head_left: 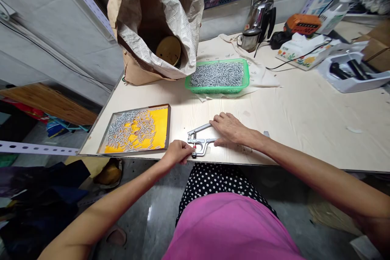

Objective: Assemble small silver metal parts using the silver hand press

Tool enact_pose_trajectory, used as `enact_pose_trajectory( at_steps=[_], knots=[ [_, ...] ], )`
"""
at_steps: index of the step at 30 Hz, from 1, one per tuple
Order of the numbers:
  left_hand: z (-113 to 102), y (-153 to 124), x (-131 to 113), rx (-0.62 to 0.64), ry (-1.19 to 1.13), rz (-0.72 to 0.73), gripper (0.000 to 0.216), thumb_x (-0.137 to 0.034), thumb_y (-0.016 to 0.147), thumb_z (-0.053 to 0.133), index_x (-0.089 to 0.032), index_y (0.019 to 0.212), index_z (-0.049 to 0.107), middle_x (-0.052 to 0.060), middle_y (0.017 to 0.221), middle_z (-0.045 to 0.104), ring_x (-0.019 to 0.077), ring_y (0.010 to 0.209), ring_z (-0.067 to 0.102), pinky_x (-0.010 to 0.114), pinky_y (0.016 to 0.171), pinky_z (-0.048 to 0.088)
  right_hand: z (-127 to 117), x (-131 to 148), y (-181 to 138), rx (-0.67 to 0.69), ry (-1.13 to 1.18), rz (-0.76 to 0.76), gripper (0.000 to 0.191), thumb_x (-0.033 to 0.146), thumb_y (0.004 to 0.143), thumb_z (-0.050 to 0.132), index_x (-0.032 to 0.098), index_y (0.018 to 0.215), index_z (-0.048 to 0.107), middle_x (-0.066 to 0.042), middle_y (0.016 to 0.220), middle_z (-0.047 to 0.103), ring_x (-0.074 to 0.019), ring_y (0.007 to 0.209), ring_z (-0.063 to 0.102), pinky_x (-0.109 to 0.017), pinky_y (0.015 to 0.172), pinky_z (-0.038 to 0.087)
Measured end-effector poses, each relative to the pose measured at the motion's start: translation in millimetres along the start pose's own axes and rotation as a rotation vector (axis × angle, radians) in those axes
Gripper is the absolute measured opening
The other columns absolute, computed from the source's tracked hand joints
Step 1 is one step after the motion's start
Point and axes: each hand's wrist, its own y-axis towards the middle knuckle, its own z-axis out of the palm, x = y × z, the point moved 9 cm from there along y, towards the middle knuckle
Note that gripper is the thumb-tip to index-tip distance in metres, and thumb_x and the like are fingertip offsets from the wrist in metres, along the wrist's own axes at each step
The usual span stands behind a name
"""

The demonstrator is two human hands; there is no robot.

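Note:
Metal hand-press pliers (201,141) lie near the table's front edge, with a spring and a small red part at their jaws. My right hand (230,128) is closed round the two handles, which are spread apart. At the jaws, my left hand (178,152) pinches with thumb and forefinger; whatever it holds there is too small to make out. To the left sits a shallow tray (168,128) with a yellow bottom, bearing many small silvery metal pins (131,128). Behind the pliers stands a green plastic basket (217,89) full of similar pins (217,73).
A large open woven sack (131,28) with a round tin inside stands at the back left. Farther right are a metal kettle (260,12), a metal cup (250,40), an orange battery (302,23), a tissue pack (304,55) and a white bin (350,81).

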Motion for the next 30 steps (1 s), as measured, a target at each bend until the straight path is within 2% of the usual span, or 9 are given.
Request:
enact_pose_trajectory(
  at_steps=[2,4,8,12,18,21,25,28,30],
  knots=[
    [-12.8,-9.2,-24.6,-0.23,0.242,0.218,0.028,-0.038,0.09,0.057,-0.015,0.079,0.068,0.004,0.071,0.064,0.0165,0.068,0.062,0.027,0.065,0.046,-2.0,2.3,-2.0,-0.012,0.018,-0.002,0.049,0.05,0.072,0.077,0.015,0.104,0.062,-0.012,0.106,0.061,-0.0295,0.1,0.051,-0.039,0.082,0.04],
    [-12.2,-18.7,-53.6,-0.385,0.414,0.458,0.023,-0.037,0.089,0.06,-0.017,0.097,0.068,0.008,0.097,0.067,0.0218,0.092,0.061,0.032,0.079,0.048,-3.9,3.3,-4.5,-0.018,0.035,0.012,0.045,0.045,0.074,0.077,0.015,0.102,0.062,-0.012,0.105,0.061,-0.0281,0.099,0.051,-0.036,0.078,0.04],
    [11.3,-9.2,-89.6,-0.351,0.585,0.733,0.055,-0.039,0.082,0.071,-0.015,0.128,0.053,0.014,0.132,0.054,0.0293,0.12,0.048,0.042,0.1,0.043,-5.2,4.1,-9.6,0.011,0.065,0.024,0.051,0.044,0.072,0.079,0.013,0.108,0.061,-0.013,0.108,0.06,-0.0283,0.101,0.051,-0.035,0.078,0.042],
    [22.4,11.5,-100.6,-0.253,0.662,0.767,0.065,-0.04,0.083,0.068,-0.01,0.135,0.044,0.016,0.128,0.055,0.0297,0.115,0.048,0.043,0.1,0.042,-5.8,1.8,-14.2,0.075,0.07,0.034,0.067,0.046,0.067,0.082,0.011,0.118,0.058,-0.016,0.116,0.058,-0.0302,0.105,0.05,-0.036,0.081,0.044],
    [26.8,13.9,-107.8,-0.216,0.75,0.716,0.037,-0.036,0.089,0.062,-0.011,0.115,0.057,0.012,0.109,0.06,0.0276,0.103,0.051,0.04,0.089,0.046,-13.2,7.2,-19.0,0.101,0.031,0.07,0.026,0.029,0.085,0.069,0.01,0.102,0.065,-0.014,0.104,0.063,-0.0255,0.098,0.055,-0.033,0.078,0.043],
    [28.0,13.1,-109.4,-0.198,0.73,0.671,0.022,-0.033,0.092,0.058,-0.014,0.103,0.062,0.009,0.103,0.061,0.025,0.099,0.052,0.037,0.084,0.047,-7.4,15.1,-21.6,0.122,0.028,0.057,0.015,0.024,0.092,0.059,0.011,0.097,0.066,-0.012,0.099,0.065,-0.023,0.095,0.057,-0.032,0.077,0.041],
    [27.0,15.0,-112.2,-0.194,0.715,0.678,0.017,-0.031,0.092,0.058,-0.016,0.095,0.064,0.008,0.098,0.063,0.0237,0.097,0.053,0.036,0.083,0.047,1.1,18.2,-24.2,0.104,0.011,0.056,0.021,0.021,0.097,0.048,0.011,0.097,0.066,-0.011,0.095,0.066,-0.0219,0.091,0.057,-0.032,0.077,0.04],
    [24.3,16.5,-110.6,-0.234,0.708,0.679,0.022,-0.033,0.09,0.061,-0.016,0.104,0.063,0.008,0.103,0.064,0.025,0.1,0.054,0.037,0.085,0.049,-2.0,8.1,-23.1,0.033,0.015,0.058,0.02,0.028,0.093,0.058,0.011,0.101,0.066,-0.012,0.099,0.064,-0.0234,0.093,0.055,-0.032,0.078,0.039],
    [22.9,12.9,-107.1,-0.316,0.677,0.671,0.03,-0.033,0.089,0.062,-0.015,0.113,0.06,0.011,0.114,0.062,0.0265,0.107,0.054,0.04,0.089,0.049,-6.0,-0.6,-20.1,-0.007,0.053,0.017,0.035,0.037,0.086,0.068,0.01,0.108,0.064,-0.014,0.104,0.063,-0.0256,0.098,0.053,-0.032,0.08,0.039]
  ],
)
